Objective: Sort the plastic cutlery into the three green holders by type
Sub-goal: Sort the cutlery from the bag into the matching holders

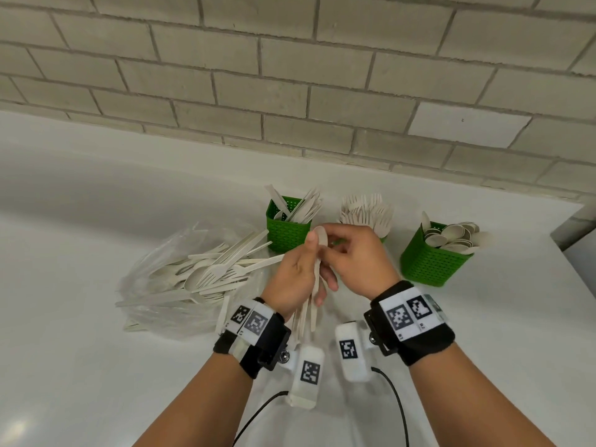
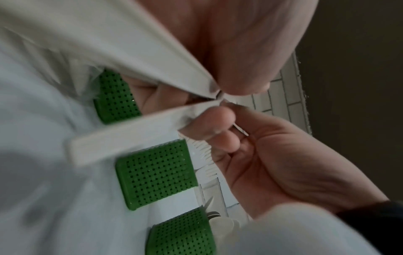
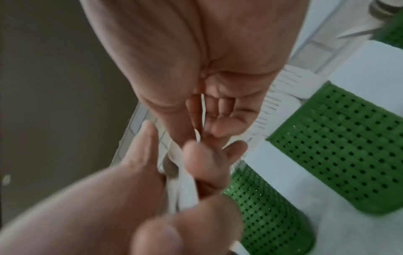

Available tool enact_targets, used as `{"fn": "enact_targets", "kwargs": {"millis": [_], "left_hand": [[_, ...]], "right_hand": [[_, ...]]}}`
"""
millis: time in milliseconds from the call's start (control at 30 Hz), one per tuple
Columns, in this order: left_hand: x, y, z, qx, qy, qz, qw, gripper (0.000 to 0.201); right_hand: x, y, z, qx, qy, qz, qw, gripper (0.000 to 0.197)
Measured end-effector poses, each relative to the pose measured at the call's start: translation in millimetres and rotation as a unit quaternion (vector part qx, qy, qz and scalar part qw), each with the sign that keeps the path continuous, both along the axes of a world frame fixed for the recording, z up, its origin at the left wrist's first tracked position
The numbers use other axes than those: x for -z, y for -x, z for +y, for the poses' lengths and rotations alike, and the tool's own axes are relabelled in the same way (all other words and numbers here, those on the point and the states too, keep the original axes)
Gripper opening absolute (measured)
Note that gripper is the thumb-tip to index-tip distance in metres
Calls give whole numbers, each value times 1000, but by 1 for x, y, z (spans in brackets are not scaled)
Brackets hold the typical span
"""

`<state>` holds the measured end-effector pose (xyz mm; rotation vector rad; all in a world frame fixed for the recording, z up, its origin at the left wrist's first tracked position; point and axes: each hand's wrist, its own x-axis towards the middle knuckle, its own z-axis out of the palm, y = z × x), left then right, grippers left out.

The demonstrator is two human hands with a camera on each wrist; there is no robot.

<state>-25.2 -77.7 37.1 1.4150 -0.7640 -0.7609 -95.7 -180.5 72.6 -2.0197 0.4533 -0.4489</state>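
My left hand (image 1: 314,269) grips a small bundle of white cutlery (image 1: 306,314), handles pointing down toward me. A spoon (image 1: 322,236) rises out of the bundle, and my right hand (image 1: 329,250) pinches it just below its bowl. Behind the hands stand three green holders: the left one (image 1: 285,233) holds knives, the middle one (image 2: 157,172) holds forks (image 1: 367,211) and is mostly hidden in the head view, and the right one (image 1: 432,262) holds spoons. The right wrist view shows my fingertips (image 3: 220,127) on the spoon's thin edge (image 3: 202,110).
A loose pile of mixed cutlery (image 1: 213,272) lies on a clear plastic bag (image 1: 154,279) to the left on the white counter (image 1: 96,366). A brick wall (image 1: 290,75) runs along the back. The counter's edge (image 1: 574,253) lies right of the spoon holder.
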Motion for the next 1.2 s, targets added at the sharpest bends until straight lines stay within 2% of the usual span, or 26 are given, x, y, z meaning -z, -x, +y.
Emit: {"fn": "enact_targets", "kwargs": {"millis": [100,233,300,367,433,533,600,733,800,933,1000,1133,1200], "left_hand": [[0,0,-2,32,-9,-45,998,55],[13,-1,-10,50,-31,-136,989,40],[23,1,-13,14,-85,-234,968,25],[29,6,-14,-53,-118,-323,937,18],[33,8,-16,-87,-147,-366,915,23],[41,6,-19,-61,-225,-407,883,32],[39,6,-20,-45,-242,-398,884,34],[37,6,-31,-28,-207,-371,905,41],[34,4,-37,-16,-199,-374,906,48],[27,-1,-46,-10,-199,-408,891,29],[28,-3,-47,6,-207,-416,885,26],[29,-9,-39,41,-184,-345,919,38],[29,-14,-36,79,-198,-325,921,43]], "right_hand": [[-2,7,-10,34,-29,-30,999,17],[0,15,-23,93,26,-59,994,18],[3,20,-27,103,72,-71,990,21],[10,24,-28,116,131,-69,982,27],[15,27,-24,131,169,-60,975,26],[25,30,-20,133,179,-50,973,21],[28,30,-20,137,166,-41,976,20],[23,27,-19,151,107,-41,982,13],[17,25,-20,151,64,-47,985,11],[21,28,-28,127,62,10,990,21],[27,31,-31,108,67,43,991,19],[22,39,-41,98,63,53,992,9],[17,43,-45,84,49,66,993,9]]}}
